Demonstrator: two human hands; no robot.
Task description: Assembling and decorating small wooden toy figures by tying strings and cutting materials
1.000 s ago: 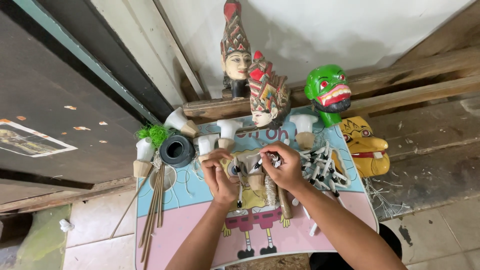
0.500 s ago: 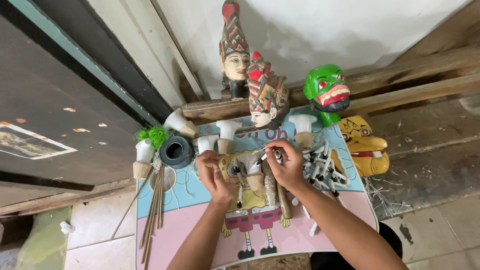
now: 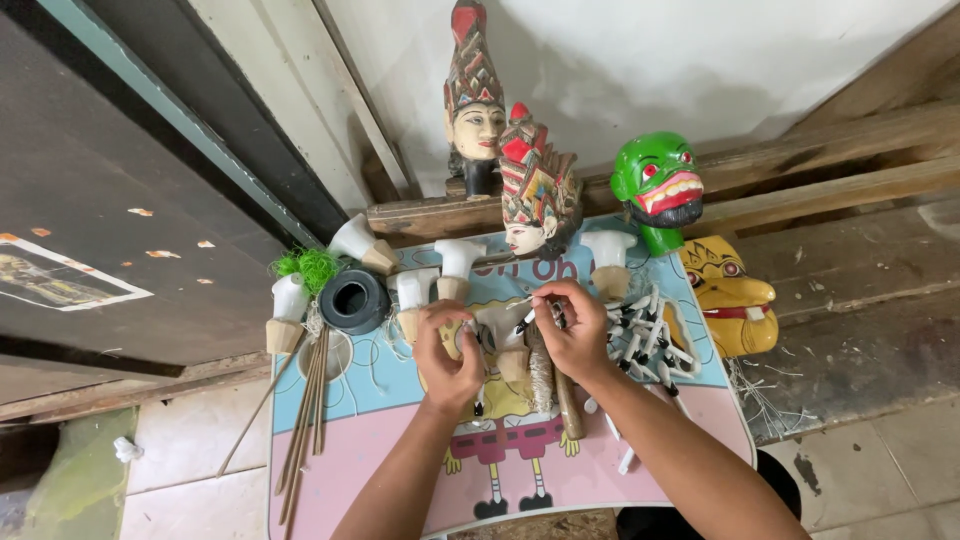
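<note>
My left hand (image 3: 447,357) grips a white wooden puppet body (image 3: 503,340) over the small cartoon-printed table (image 3: 350,460). My right hand (image 3: 575,335) pinches a small black-and-white puppet hand piece (image 3: 528,318) at the top of that body. A wrapped wooden stick (image 3: 541,380) lies under my right palm. A pile of more black-and-white hand pieces (image 3: 645,335) sits just right of my right hand.
Carved puppet heads stand at the back: a crowned head (image 3: 474,105), a painted head (image 3: 537,195), a green head (image 3: 657,190) and a yellow head (image 3: 730,295). White torso pieces (image 3: 415,290), a black tape roll (image 3: 353,298), thin sticks (image 3: 300,410) lie left.
My right hand has risen slightly toward the top of the puppet body, still pinching the small piece. My left hand stays on the body.
</note>
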